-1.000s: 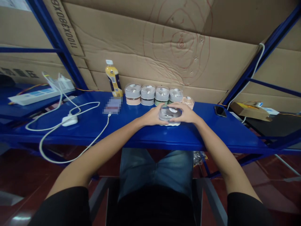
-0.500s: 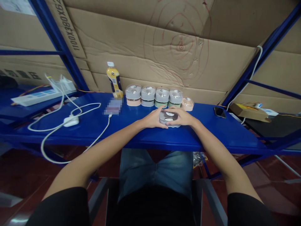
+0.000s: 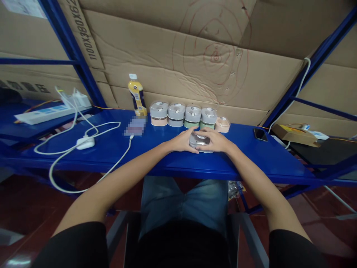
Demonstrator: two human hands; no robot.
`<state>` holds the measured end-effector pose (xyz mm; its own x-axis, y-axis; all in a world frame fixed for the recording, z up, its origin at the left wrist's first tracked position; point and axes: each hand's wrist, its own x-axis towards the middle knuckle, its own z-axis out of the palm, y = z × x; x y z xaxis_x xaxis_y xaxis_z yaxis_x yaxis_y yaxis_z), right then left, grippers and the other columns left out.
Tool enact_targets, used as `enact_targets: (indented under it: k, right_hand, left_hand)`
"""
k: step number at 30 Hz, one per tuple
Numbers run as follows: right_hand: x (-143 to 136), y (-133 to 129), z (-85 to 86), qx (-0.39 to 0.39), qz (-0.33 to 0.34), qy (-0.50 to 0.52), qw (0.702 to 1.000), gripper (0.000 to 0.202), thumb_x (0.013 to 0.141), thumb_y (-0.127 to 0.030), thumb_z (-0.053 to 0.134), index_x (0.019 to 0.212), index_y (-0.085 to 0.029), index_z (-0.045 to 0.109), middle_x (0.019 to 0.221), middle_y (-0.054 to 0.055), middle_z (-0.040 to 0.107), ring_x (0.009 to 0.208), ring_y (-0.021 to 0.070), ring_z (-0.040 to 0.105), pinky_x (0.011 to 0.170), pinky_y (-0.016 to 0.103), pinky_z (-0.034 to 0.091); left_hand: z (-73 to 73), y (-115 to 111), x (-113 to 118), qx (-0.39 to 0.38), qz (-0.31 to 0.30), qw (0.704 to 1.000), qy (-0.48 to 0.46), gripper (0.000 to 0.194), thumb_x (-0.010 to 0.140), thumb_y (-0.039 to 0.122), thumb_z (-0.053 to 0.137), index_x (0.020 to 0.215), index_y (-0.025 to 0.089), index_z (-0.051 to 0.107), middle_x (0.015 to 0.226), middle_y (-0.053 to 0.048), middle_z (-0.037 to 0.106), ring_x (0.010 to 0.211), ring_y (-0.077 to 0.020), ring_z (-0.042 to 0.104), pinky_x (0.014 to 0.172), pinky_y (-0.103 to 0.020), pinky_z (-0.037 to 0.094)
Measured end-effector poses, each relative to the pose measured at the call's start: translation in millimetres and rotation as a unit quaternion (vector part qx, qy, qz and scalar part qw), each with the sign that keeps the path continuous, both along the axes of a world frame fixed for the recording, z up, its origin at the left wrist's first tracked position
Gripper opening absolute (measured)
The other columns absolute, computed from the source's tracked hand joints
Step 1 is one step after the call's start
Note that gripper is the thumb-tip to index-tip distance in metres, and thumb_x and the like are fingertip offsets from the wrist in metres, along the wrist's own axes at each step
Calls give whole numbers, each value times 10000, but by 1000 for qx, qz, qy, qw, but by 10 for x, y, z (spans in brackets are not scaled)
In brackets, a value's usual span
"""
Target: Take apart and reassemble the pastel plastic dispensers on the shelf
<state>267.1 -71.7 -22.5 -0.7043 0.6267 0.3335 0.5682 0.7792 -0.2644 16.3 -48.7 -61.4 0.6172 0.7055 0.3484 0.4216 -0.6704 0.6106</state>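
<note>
Both my hands are wrapped round a grey lidded container (image 3: 199, 139) near the front middle of the blue table (image 3: 156, 156). My left hand (image 3: 182, 141) grips its left side, fingers at the back and thumb at the front. Closed on the right side is my right hand (image 3: 216, 140). Behind my hands, several stacked containers with clear-topped grey lids (image 3: 176, 110) stand in a row. A single peach container (image 3: 222, 124) sits at the row's right end.
A yellow bottle (image 3: 137, 96) stands left of the row, with a blurred-out device (image 3: 135, 125) before it. A white adapter (image 3: 85, 142) and looped cables lie further left. At the right are a phone (image 3: 260, 134) and an open cardboard box (image 3: 297, 135).
The view has shifted very slightly. Both my hands stay on the grey container, which sits in nearly the same place.
</note>
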Motion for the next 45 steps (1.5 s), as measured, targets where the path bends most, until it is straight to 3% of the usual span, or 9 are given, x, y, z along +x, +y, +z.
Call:
enact_targets:
  k: [10, 14, 19, 24, 29, 34, 39, 42, 45]
  right_hand:
    - [224, -110, -177, 14, -18, -6, 1000, 898, 932, -662, 759, 1707, -285, 507, 1635, 178, 589, 1479, 455, 585, 1240, 659, 497]
    - [593, -564, -167, 17, -163, -63, 984, 892, 1001, -758, 625, 1739, -295, 434, 1667, 206, 551, 1491, 511, 566, 1200, 692, 521]
    - [1178, -910, -136, 27, -381, -172, 908, 837, 1045, -771, 490, 1679, -225, 471, 1512, 287, 628, 1327, 545, 661, 1057, 695, 580]
    - [1534, -500, -127, 9, -495, -184, 849, 871, 1046, -803, 476, 1672, -198, 442, 1502, 320, 626, 1333, 540, 676, 1056, 669, 565]
    - [1511, 183, 5, -46, -561, -165, 810, 930, 1042, -777, 570, 1644, -79, 448, 1581, 385, 543, 1467, 531, 609, 1166, 609, 505]
    - [1407, 589, 21, -82, -573, -115, 807, 952, 974, -654, 769, 1644, -74, 420, 1583, 354, 528, 1446, 461, 646, 1180, 504, 508]
    - [1309, 567, -103, 18, -567, -93, 818, 783, 941, -379, 763, 1592, -61, 463, 1602, 357, 515, 1490, 490, 564, 1164, 559, 522]
    - [1162, 534, -148, 105, -468, -120, 869, 767, 917, -235, 680, 1635, -91, 449, 1763, 325, 378, 1600, 492, 436, 1236, 616, 460]
    - [965, 557, -179, 113, -366, -147, 912, 842, 889, -154, 603, 1704, -141, 393, 1838, 232, 337, 1674, 443, 346, 1290, 639, 402]
  left_hand:
    - [-67, 64, -72, 7, 1, 1000, -9, 1248, 661, 650, 992, 1668, 203, 405, 1575, -231, 640, 1468, -467, 629, 1233, -631, 495]
    - [-103, 75, -97, 36, 3, 999, 15, 914, 879, 568, 812, 1626, 197, 438, 1393, -175, 736, 1331, -391, 715, 1175, -576, 543]
    - [-77, 66, -74, 48, 16, 997, 53, 779, 933, 562, 723, 1572, 183, 490, 1395, -175, 723, 1328, -387, 710, 1142, -541, 553]
    - [-70, 77, -62, 50, 20, 997, 58, 738, 933, 558, 721, 1534, 174, 532, 1388, -178, 723, 1285, -377, 727, 1114, -526, 570]
    - [-74, 89, -68, 42, 22, 997, 60, 716, 939, 552, 728, 1515, 168, 549, 1405, -190, 719, 1318, -396, 708, 1126, -558, 564]
    - [-41, 65, -67, 34, 22, 997, 70, 701, 943, 556, 725, 1503, 169, 558, 1418, -190, 715, 1349, -400, 698, 1142, -552, 565]
    - [-14, 53, -63, 39, 25, 996, 81, 676, 950, 515, 723, 1506, 169, 557, 1418, -180, 717, 1342, -387, 701, 1157, -534, 557]
    - [-14, 66, -62, 42, 29, 995, 82, 666, 947, 510, 719, 1496, 167, 564, 1404, -176, 720, 1330, -383, 708, 1143, -525, 566]
    - [-23, 78, -65, 48, 27, 995, 81, 660, 938, 517, 721, 1478, 164, 579, 1387, -172, 726, 1327, -374, 715, 1147, -509, 565]
